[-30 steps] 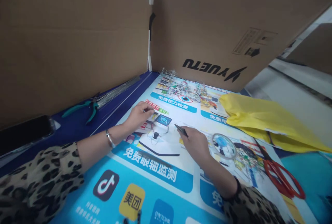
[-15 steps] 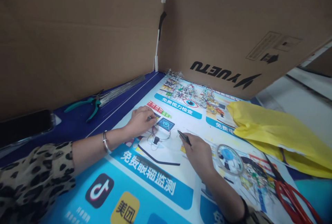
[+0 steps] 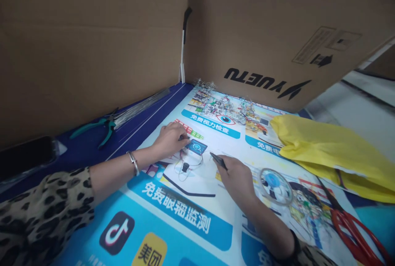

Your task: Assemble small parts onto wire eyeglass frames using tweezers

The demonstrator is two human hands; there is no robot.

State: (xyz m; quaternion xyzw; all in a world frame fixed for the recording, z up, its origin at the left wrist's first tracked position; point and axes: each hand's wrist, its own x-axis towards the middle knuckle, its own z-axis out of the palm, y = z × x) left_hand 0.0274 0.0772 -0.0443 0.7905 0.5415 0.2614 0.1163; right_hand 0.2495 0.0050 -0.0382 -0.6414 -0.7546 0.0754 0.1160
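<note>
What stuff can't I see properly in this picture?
All in the head view:
- Most of the dark thing in the left hand: fingers hide it.
- The dark tool's back end: the right hand covers it.
- Where the thin wire ends: too fine.
- Part of the scissors: bottom edge cuts them off.
- The yellow cloth's far end: past the right edge.

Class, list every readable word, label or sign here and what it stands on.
"YUETU", upside down, on the cardboard.
"免费视力检查", on the poster.
"免费眼轴监测", same poster.
"免费电", poster, beside the yellow bag.
"美团", poster's yellow square.
Musical-note sign, poster's black square.
Other print: too small, blurred or cut off.
</note>
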